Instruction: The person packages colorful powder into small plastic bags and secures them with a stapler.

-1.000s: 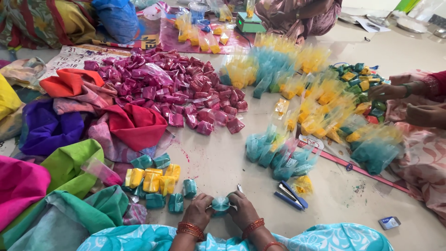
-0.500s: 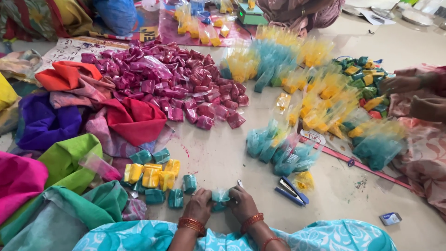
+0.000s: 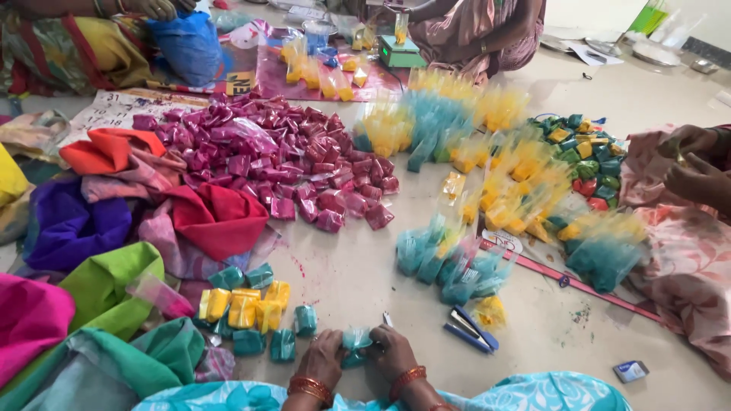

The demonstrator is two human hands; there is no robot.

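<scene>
Both hands pinched one small teal packet (image 3: 355,340) low over the floor (image 3: 365,274), the left hand (image 3: 323,359) and right hand (image 3: 393,352) each with its grip clamped on an end. The packet was crinkly clear plastic around teal powder, partly hidden by fingers. A blue stapler (image 3: 470,329) lay just right, yellow and teal packets (image 3: 251,308) left.

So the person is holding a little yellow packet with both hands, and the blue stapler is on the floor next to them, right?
Not quite: the little packet is teal, not yellow. The head view shows it pinched between the left hand and the right hand. The rest is right: the blue stapler lies on the floor just beside the right hand. The yellow packets sit apart, to the left.
</scene>
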